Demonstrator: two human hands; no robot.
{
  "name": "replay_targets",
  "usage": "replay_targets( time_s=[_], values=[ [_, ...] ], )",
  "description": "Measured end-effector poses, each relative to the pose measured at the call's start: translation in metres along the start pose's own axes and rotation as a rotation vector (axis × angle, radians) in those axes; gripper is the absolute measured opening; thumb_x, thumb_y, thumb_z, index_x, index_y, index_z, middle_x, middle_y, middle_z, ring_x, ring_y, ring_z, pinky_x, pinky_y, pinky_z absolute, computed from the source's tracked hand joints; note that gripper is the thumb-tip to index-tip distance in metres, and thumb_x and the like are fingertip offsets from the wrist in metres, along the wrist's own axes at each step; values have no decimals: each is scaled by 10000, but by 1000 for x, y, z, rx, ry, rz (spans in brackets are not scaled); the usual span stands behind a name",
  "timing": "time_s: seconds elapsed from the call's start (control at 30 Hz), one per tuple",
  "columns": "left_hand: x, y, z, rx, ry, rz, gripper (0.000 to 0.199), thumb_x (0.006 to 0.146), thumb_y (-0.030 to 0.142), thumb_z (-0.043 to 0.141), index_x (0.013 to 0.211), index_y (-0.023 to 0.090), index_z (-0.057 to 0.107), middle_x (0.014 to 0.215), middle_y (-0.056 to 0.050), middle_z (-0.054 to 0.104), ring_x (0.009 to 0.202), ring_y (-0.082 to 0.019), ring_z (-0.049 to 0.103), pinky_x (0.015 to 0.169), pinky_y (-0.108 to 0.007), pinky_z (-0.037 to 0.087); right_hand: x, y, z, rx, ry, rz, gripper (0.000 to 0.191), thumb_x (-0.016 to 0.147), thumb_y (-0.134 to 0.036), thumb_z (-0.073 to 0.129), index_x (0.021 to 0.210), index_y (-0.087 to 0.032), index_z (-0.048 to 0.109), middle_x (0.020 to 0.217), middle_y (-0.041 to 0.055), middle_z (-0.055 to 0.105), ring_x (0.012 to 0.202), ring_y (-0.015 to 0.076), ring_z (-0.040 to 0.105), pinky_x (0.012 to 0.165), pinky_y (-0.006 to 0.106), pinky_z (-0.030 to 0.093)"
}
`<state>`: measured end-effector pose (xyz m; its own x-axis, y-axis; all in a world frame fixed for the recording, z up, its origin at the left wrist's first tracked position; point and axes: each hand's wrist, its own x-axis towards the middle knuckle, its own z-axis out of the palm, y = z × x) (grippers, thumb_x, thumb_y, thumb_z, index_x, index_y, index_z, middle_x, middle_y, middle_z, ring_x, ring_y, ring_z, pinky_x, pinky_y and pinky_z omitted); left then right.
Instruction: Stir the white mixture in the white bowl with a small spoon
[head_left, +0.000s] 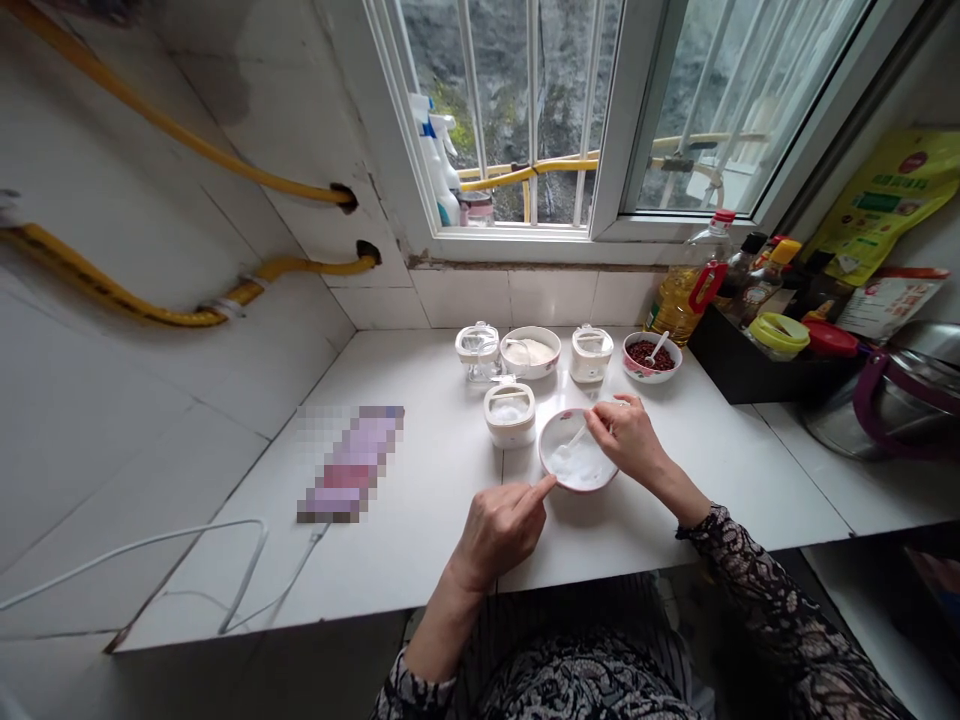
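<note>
My right hand (628, 437) is closed around the handle of a small white spoon (574, 436). The spoon's far end rests in white granular or powdery stuff inside a white bowl with a reddish rim (543, 462). My left hand (504, 528) has its fingers curled, with only the index finger stretched out. That fingertip touches the bowl's near left rim. Just behind and left of the bowl stands a white lidded seasoning jar (510, 430), with white contents showing through its clear top.
Behind stand a clear-lidded jar (478, 345), a bowl of white powder (556, 352), another jar (592, 355) and a bowl of red beans (675, 370). An oil bottle (684, 290) and a black condiment box (720, 355) occupy the right. A pixelated phone-like object (352, 465) with a white cable lies left.
</note>
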<state>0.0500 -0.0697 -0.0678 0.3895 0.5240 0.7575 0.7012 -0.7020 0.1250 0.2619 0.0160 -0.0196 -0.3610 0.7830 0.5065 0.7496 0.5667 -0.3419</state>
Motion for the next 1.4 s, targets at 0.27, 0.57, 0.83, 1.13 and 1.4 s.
replay_targets(
  time_s=[0.27,0.57,0.83,1.13,1.4],
  values=[
    [-1,0,1,-3,-14,-8,324,893,52,461,1121,146,671,582,11,636,489,-117,578,495,-218,443,2,7,-16,257,18,175,471,947,-372,473,499,-235,426,473,-27,507,503,137,487,670,301,437],
    [-3,-1,2,-7,-15,-12,344,886,57,464,1135,154,681,587,5,635,502,-117,587,508,-208,469,22,6,-17,381,45,232,525,969,-523,408,536,-234,479,496,-2,559,482,138,514,527,271,420],
    [-7,-4,5,-25,-33,-19,382,879,49,473,1178,170,678,653,-25,686,559,-124,638,570,-205,522,58,-41,-10,-26,312,-153,384,1030,-328,382,672,-236,487,598,-18,575,592,161,528,1008,434,377],
    [-4,-2,4,6,-17,2,396,873,41,464,1187,159,673,579,6,616,496,-122,574,512,-206,459,48,-26,-16,-1,312,-165,362,1010,-318,414,664,-239,489,582,-35,557,556,155,503,990,420,390],
    [-1,-1,2,21,-5,-1,331,885,61,459,1118,148,677,564,17,600,479,-116,548,479,-215,421,12,8,-29,10,-28,-102,365,982,-305,453,625,-234,430,532,-57,528,492,123,446,965,389,409]
  ],
)
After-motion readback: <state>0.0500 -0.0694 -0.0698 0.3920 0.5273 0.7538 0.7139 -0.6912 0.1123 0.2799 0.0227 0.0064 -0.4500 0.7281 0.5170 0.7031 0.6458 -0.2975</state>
